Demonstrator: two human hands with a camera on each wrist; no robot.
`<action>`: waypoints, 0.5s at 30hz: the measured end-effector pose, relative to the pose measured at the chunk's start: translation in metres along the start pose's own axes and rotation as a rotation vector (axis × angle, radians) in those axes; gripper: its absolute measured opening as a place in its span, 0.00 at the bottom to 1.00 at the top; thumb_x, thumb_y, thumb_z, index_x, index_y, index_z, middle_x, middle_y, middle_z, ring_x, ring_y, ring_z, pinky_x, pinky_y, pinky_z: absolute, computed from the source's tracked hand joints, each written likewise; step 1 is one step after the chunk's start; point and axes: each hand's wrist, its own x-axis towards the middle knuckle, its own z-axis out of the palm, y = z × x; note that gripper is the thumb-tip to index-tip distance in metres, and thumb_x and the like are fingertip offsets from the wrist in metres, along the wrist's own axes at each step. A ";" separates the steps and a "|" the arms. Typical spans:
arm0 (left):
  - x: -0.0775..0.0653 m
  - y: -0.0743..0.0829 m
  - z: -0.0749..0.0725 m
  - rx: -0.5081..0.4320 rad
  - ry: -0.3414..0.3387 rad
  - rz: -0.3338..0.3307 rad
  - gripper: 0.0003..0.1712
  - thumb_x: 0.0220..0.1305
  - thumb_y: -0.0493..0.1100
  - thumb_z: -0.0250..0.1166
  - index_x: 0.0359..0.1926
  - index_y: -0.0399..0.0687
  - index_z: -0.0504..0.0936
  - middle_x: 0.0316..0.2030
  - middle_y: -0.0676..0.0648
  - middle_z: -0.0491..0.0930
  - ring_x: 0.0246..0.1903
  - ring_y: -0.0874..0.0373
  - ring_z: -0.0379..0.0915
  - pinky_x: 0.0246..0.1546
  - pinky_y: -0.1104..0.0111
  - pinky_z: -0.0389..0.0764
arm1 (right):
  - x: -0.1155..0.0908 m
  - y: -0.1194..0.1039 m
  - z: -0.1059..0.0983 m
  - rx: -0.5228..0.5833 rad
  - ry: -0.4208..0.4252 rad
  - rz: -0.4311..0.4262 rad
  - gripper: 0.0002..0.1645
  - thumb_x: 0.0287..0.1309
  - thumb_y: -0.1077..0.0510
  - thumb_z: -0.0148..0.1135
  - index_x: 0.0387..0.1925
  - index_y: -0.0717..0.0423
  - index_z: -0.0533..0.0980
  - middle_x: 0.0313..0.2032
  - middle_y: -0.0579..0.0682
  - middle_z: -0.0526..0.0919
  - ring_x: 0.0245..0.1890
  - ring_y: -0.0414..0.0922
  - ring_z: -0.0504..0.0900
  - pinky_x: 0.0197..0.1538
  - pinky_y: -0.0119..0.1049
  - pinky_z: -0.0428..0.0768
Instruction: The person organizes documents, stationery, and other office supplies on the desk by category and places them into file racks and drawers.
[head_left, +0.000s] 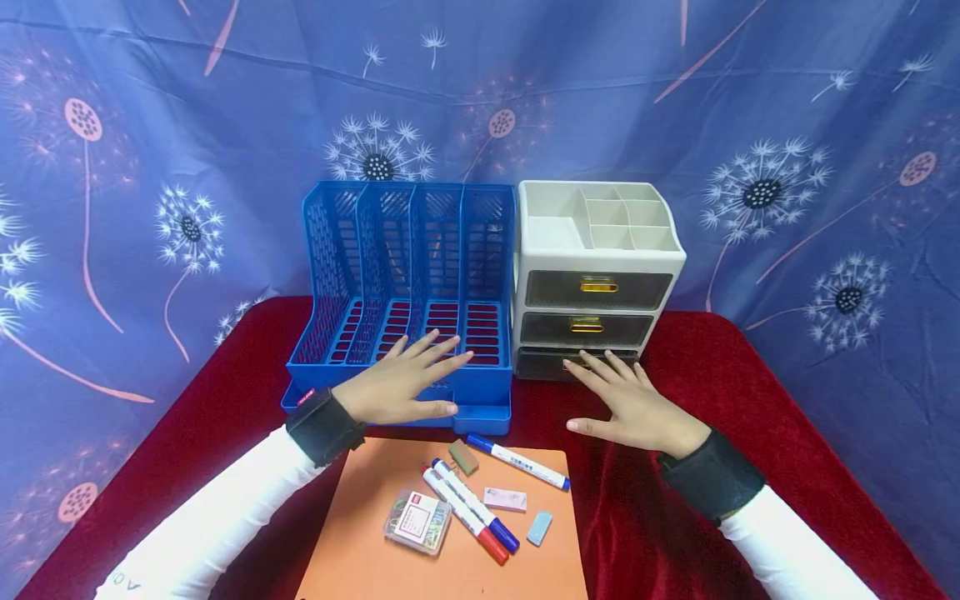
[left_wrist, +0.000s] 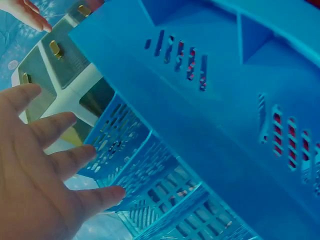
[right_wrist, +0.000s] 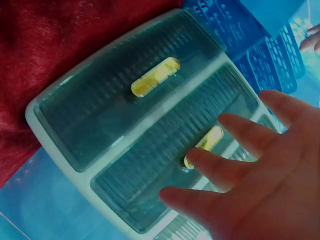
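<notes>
My left hand (head_left: 401, 385) is spread palm down in front of the blue file rack (head_left: 483, 387), fingers straight and holding nothing. To the right, my right hand (head_left: 637, 408) is spread the same way before the lowest drawer of the white drawer organizer (head_left: 528, 258). In the right wrist view, its fingers (right_wrist: 220, 170) overlap a gold drawer handle (right_wrist: 156, 76); whether they touch is unclear. Nearer me, an orange mat (head_left: 360, 508) bears a clear box of clips (head_left: 417, 522), several whiteboard markers (head_left: 525, 464), a brown eraser (head_left: 463, 457), a pink eraser (head_left: 506, 499) and a blue eraser (head_left: 539, 528).
Dark red cloth (head_left: 705, 367) covers the table. A blue curtain (head_left: 600, 100) with dandelion prints hangs behind the rack and organizer, which stand side by side. The organizer's top has several small compartments (head_left: 651, 214).
</notes>
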 end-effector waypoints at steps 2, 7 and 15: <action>0.004 0.002 -0.004 0.014 0.017 0.021 0.43 0.61 0.70 0.48 0.73 0.64 0.48 0.73 0.49 0.45 0.72 0.44 0.34 0.64 0.42 0.40 | -0.001 0.001 -0.006 0.007 0.037 -0.020 0.46 0.54 0.33 0.57 0.69 0.49 0.59 0.69 0.60 0.57 0.68 0.64 0.52 0.60 0.69 0.49; 0.017 0.007 -0.018 0.046 0.080 0.072 0.41 0.63 0.66 0.50 0.73 0.61 0.50 0.72 0.48 0.48 0.72 0.46 0.39 0.64 0.43 0.45 | 0.005 0.005 -0.019 0.145 0.167 -0.046 0.28 0.62 0.45 0.56 0.57 0.58 0.72 0.54 0.58 0.76 0.55 0.55 0.73 0.55 0.56 0.68; 0.045 0.028 -0.045 0.093 0.158 0.165 0.39 0.64 0.64 0.52 0.72 0.59 0.54 0.70 0.47 0.55 0.70 0.48 0.47 0.65 0.48 0.52 | 0.029 0.010 -0.034 0.725 0.139 0.100 0.31 0.70 0.44 0.41 0.49 0.70 0.74 0.42 0.60 0.82 0.45 0.52 0.81 0.48 0.40 0.76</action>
